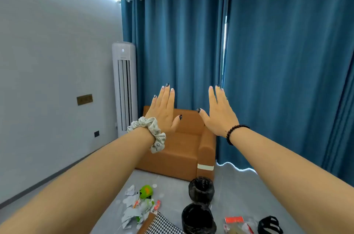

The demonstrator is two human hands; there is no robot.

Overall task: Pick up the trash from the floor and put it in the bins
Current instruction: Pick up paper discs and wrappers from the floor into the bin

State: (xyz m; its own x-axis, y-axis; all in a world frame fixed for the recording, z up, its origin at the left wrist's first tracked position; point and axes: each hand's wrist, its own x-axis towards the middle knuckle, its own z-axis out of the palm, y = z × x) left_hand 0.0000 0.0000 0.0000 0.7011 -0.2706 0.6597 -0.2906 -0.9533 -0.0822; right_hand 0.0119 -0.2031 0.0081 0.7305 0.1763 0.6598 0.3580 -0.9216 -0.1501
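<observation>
My left hand (163,108) and my right hand (220,111) are raised in front of me, backs toward the camera, fingers straight and spread, holding nothing. Far below them on the grey floor lies a heap of trash (137,206): crumpled white paper, a green wrapper (146,191) and small red packets. Two bins lined with black bags stand to its right, the far bin (201,188) and the near bin (198,218). More trash, a red packet (234,220) and clear wrappers, lies at the lower right.
An orange armchair (183,149) stands behind the bins against blue curtains (268,61). A white standing air conditioner (124,88) is by the left wall. A houndstooth cushion (162,224) and a black strappy object (270,224) sit at the bottom edge.
</observation>
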